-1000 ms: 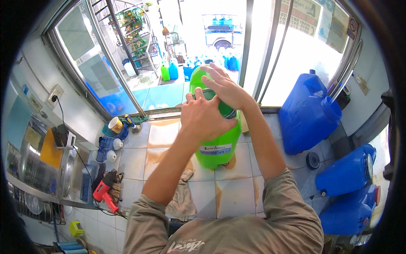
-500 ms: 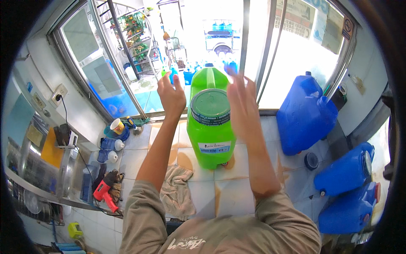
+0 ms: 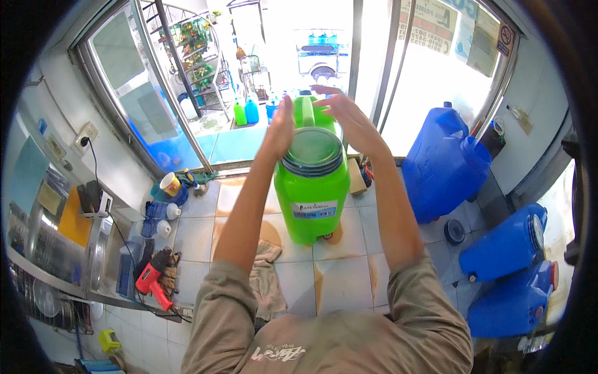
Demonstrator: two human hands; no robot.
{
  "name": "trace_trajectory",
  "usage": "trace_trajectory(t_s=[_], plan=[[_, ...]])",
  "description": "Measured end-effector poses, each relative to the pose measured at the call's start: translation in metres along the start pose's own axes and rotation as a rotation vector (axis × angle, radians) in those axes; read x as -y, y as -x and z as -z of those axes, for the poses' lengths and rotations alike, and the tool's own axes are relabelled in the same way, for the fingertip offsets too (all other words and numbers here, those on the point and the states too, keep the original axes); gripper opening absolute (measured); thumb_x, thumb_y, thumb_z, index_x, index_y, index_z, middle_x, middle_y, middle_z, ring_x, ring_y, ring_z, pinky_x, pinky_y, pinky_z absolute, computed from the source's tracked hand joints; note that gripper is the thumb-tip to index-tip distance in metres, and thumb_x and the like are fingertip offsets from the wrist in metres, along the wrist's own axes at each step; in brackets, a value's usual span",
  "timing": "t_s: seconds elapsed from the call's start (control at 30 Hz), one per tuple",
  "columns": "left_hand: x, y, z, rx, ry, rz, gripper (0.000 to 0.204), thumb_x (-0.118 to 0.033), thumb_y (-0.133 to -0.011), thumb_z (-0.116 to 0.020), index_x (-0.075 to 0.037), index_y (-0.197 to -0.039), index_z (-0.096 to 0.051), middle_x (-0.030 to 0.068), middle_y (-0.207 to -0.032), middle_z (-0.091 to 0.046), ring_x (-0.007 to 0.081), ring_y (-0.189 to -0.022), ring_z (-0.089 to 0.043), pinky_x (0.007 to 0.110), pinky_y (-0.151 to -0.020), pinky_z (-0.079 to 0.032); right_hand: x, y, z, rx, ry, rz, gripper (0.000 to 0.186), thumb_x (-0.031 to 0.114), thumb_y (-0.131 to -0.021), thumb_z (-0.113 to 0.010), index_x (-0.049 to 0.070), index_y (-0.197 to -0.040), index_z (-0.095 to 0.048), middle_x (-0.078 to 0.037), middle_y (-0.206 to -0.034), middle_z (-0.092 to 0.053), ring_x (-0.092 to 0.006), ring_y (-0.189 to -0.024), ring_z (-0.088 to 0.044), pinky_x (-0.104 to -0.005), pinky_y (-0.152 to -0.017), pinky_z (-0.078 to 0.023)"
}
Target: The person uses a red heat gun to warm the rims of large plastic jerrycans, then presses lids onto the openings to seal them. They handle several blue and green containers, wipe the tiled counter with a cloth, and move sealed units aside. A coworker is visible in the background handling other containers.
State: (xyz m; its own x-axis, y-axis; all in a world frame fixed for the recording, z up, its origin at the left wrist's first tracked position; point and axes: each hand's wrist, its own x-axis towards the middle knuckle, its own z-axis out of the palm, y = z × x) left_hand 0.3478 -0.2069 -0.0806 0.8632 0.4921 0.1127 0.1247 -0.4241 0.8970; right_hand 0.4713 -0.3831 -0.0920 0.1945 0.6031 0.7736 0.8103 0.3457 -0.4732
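A bright green plastic water jug (image 3: 306, 215) stands upright on the tiled floor in front of me, with a label on its near side. A round dark-rimmed lid (image 3: 314, 149) covers its near opening, and a pale green handle (image 3: 307, 113) rises behind the lid. Along the jug's left side, my left hand (image 3: 283, 129) points away from me with its fingers extended; whether it touches the jug I cannot tell. My right hand (image 3: 350, 121) arches over the jug's far right part, fingers stretched toward the handle and apart from one another. Neither hand visibly grips anything.
Large blue jugs (image 3: 436, 168) stand at the right, near a loose dark cap (image 3: 455, 231). A beige cloth (image 3: 268, 280) lies close to me. On the left are a red heat gun (image 3: 152, 277) and small bottles (image 3: 159, 219). Sliding glass doors (image 3: 146, 112) frame the doorway ahead.
My left hand has moved rightward to the jug's side. The right hand has shifted from beside the lid to over the jug's far end. A small tan block now shows right of the jug.
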Motion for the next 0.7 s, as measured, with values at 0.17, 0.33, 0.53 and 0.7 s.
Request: trace_trajectory(t_s=[0.17, 0.33, 0.53, 0.7], plan=[[0.024, 0.038, -0.011, -0.707, 0.046, -0.161, 0.078, -0.058, -0.107, -0.041, 0.008, -0.148, -0.042, 0.0321, -0.144, -0.047, 0.0430, -0.134, -0.047, 0.049, -0.114, -0.035, -0.006, -0.005, -0.045, 0.148, -0.271, -0.381, 0.049, 0.040, -0.109, -0.050, 0.008, -0.146, -0.053, -0.017, -0.136, -0.061, -0.0311, -0.120, -0.062, -0.0401, -0.100, -0.052], [0.024, 0.035, -0.023, -0.098, 0.395, -0.181, 0.086, -0.065, -0.106, -0.033, 0.007, -0.152, -0.040, 0.0298, -0.154, -0.043, 0.0417, -0.137, -0.046, 0.046, -0.118, -0.032, 0.109, 0.051, -0.036, 0.182, 0.619, -0.124, 0.083, 0.065, -0.094, -0.060, 0.014, -0.155, -0.041, -0.020, -0.150, -0.047, -0.0379, -0.141, -0.045, -0.0560, -0.109, -0.040], [0.001, 0.044, -0.035, -0.326, -0.389, -0.285, 0.076, -0.058, -0.109, -0.022, 0.002, -0.143, -0.053, 0.0302, -0.142, -0.055, 0.0451, -0.132, -0.050, 0.049, -0.113, -0.038, 0.059, -0.003, 0.004, 0.493, -0.037, -0.255, 0.132, 0.039, -0.054, -0.096, 0.018, -0.163, -0.024, -0.020, -0.155, -0.042, -0.0429, -0.140, -0.045, -0.0485, -0.119, -0.038], [0.024, 0.040, -0.020, -0.068, 0.055, -0.276, 0.080, -0.062, -0.109, -0.021, 0.002, -0.141, -0.057, 0.0241, -0.123, -0.069, 0.0344, -0.115, -0.066, 0.042, -0.099, -0.050, 0.046, 0.031, -0.056, 0.057, 0.375, -0.236, 0.136, 0.041, -0.049, -0.093, 0.019, -0.163, -0.022, -0.030, -0.161, -0.028, -0.0578, -0.139, -0.040, -0.0569, -0.114, -0.041]])
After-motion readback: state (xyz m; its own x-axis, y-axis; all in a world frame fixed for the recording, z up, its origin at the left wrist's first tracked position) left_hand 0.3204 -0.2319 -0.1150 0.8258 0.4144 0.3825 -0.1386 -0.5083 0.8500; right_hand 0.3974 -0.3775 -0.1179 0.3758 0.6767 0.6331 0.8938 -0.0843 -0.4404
